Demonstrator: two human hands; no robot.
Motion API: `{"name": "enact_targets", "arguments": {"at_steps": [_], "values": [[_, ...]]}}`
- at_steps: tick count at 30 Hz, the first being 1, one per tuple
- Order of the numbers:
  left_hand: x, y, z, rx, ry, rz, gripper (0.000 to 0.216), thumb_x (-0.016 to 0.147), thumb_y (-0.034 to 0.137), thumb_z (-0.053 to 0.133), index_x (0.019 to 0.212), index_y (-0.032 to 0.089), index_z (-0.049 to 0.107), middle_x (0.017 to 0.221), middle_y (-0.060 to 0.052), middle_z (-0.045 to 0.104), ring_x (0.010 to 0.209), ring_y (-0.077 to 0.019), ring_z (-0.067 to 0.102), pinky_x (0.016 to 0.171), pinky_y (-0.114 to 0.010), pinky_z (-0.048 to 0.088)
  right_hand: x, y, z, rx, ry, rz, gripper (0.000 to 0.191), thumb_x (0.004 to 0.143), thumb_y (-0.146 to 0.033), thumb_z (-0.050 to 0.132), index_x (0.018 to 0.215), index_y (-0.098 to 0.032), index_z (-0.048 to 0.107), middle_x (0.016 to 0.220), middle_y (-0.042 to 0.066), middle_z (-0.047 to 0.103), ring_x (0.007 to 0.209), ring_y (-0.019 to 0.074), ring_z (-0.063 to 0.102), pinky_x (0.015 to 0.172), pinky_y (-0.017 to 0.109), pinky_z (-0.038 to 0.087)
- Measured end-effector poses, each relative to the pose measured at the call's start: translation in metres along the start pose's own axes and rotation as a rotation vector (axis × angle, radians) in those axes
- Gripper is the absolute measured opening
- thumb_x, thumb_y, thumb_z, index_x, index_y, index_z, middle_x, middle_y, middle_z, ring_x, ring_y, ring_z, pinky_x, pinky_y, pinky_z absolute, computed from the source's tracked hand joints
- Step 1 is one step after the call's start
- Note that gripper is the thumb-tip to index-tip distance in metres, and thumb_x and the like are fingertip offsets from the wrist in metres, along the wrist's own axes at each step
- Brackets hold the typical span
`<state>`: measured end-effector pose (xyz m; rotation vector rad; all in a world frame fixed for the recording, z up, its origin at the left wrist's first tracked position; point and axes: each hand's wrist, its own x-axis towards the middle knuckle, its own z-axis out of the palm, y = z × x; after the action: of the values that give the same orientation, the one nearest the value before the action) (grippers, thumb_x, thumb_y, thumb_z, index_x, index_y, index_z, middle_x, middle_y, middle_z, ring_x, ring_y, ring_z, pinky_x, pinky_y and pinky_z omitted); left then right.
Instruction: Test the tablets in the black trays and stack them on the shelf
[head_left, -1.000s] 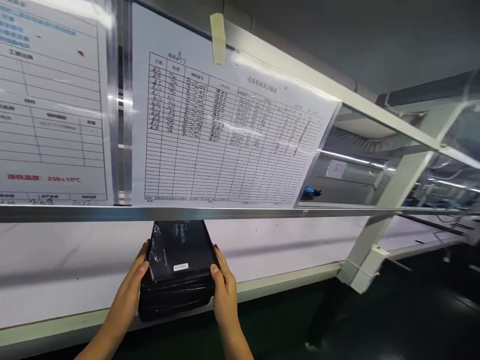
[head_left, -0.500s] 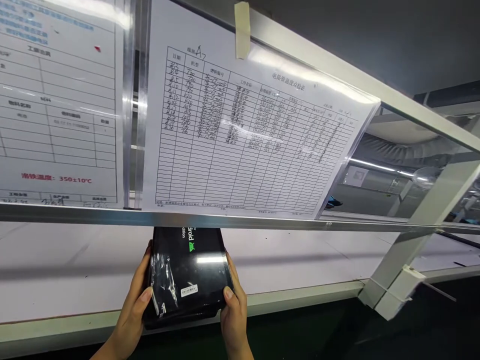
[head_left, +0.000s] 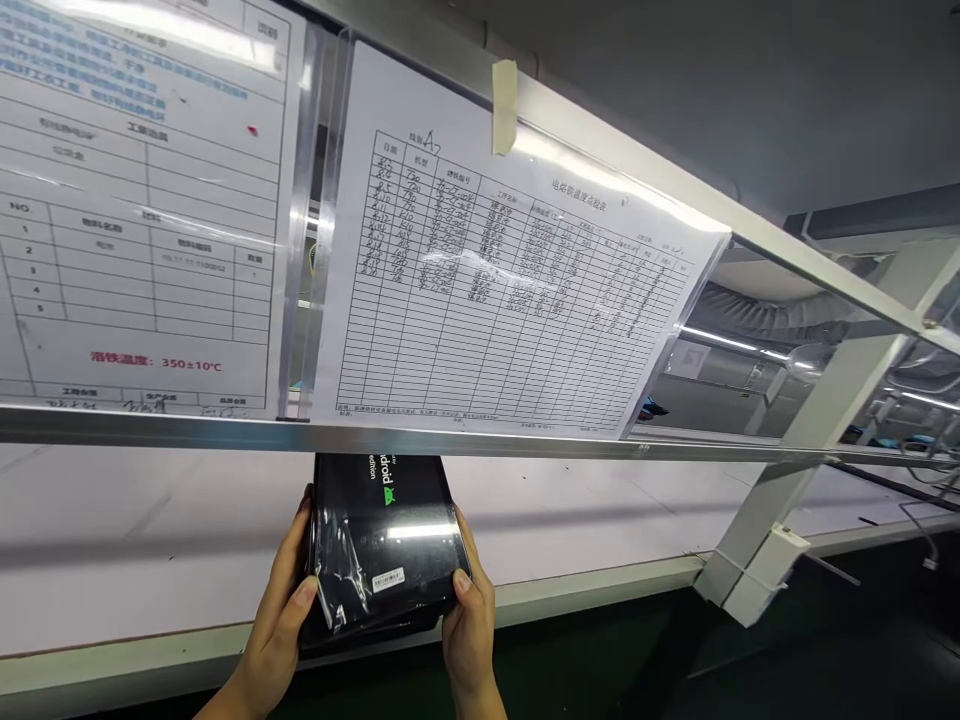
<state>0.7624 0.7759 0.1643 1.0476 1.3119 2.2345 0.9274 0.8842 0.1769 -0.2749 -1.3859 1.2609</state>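
Observation:
A black tablet (head_left: 405, 560) under clear, wrinkled film shows a green Android logo and bears a small white barcode label. My left hand (head_left: 281, 610) grips its left edge, thumb on the front. On the opposite edge, my right hand (head_left: 469, 620) holds it with the thumb near the lower right corner. Another dark layer shows beneath the tablet; I cannot tell whether it is a second device. The upper end of the tablet is hidden behind the metal rail (head_left: 525, 440).
A handwritten chart (head_left: 487, 270) in a clear sleeve hangs above the rail, beside a printed instruction sheet (head_left: 150, 240). Below runs a long white worktop (head_left: 585, 510). A slanted metal post (head_left: 810, 440) with a white box (head_left: 769, 575) stands at the right.
The view has shifted, so the left sheet and chart sit further right and the post further left. Both hands keep hold of the tablet, which has hardly moved.

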Motion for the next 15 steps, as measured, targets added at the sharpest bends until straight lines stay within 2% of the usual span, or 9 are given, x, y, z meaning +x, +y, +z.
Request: {"name": "enact_targets", "arguments": {"at_steps": [9,11,15], "values": [[0.006,-0.019,-0.013,-0.011,-0.006,0.009,0.066,0.09,0.048,0.055,0.151,0.029,0.039,0.158,0.0,0.037,0.148,-0.0299,0.027,0.123,-0.04,0.026,-0.001,0.002,-0.003,-0.02,0.011,-0.016,0.049,0.091,-0.047,0.055,0.138,-0.03,0.058,0.148,0.003,0.051,0.144,0.0309,0.037,0.12,0.052,0.031],[0.006,-0.018,-0.012,-0.002,-0.011,0.004,0.068,0.089,0.049,0.056,0.152,0.028,0.038,0.158,-0.002,0.038,0.147,-0.0307,0.027,0.123,-0.041,0.027,-0.002,0.002,-0.003,-0.018,0.005,-0.013,0.049,0.091,-0.047,0.055,0.138,-0.031,0.058,0.149,0.002,0.05,0.144,0.0307,0.036,0.121,0.051,0.031],[0.002,-0.005,-0.005,0.016,-0.001,0.011,0.06,0.094,0.046,0.049,0.151,0.033,0.038,0.159,0.003,0.035,0.148,-0.0274,0.026,0.123,-0.04,0.026,-0.001,-0.001,-0.001,-0.033,-0.008,0.002,0.05,0.092,-0.047,0.055,0.139,-0.032,0.056,0.151,0.001,0.048,0.145,0.0306,0.035,0.121,0.052,0.03]]}}
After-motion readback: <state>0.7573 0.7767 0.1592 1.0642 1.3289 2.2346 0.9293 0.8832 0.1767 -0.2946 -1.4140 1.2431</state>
